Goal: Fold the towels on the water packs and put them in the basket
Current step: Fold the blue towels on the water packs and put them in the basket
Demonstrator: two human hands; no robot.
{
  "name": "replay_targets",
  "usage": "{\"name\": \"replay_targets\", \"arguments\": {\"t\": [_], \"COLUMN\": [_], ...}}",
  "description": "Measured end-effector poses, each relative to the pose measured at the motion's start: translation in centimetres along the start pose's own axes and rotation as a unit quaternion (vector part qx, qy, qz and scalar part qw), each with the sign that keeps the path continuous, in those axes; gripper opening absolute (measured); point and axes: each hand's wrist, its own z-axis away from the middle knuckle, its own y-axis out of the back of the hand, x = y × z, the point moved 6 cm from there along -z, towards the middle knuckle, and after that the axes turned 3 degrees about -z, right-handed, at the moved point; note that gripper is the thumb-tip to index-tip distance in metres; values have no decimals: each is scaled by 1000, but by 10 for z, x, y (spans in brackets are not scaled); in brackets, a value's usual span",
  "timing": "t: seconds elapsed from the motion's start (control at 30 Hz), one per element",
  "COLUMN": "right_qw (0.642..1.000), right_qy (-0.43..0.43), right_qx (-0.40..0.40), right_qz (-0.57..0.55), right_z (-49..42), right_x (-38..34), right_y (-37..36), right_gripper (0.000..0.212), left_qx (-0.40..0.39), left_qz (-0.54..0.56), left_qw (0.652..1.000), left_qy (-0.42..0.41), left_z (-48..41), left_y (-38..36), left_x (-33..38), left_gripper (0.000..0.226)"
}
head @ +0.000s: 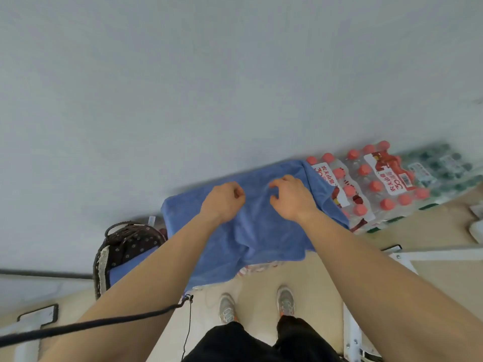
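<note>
A plain pale grey wall [209,74] fills the upper part of the view and meets a beige floor [261,291] below. On the floor stand two grey shoes, the left shoe [227,308] and the right shoe [286,301], each with a touch of orange at the sole, below black trousers [261,343]. A thick black cord [104,322] runs across the lower left with a thin black wire [188,330] hanging from its end, and a white metal frame [350,333] stands at the lower right.
</note>
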Motion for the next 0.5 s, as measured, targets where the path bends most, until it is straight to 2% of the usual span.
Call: {"name": "replay_targets", "arguments": {"t": [0.23, 0.37, 0.5], "right_qw": [989, 987, 989], "right_qy": [-127, -138, -123], "right_qx": [74, 54, 38], "right_qz": [-3, -54, -68], "right_z": [12, 6, -5], "right_x": [125, 161, 164], "right_y": [45, 52, 53], "right_gripper": [37, 29, 36], "left_qx": [-32, -42, -27], "left_qz": [0, -6, -14], "left_qw": [999, 999, 999], "left_qy": [-27, -14, 20], "left_z": [-26, -35, -49], "left_y": [-54, -81, -101], "left_x": [94, 142, 172], "left_gripper": [14, 18, 23]}}
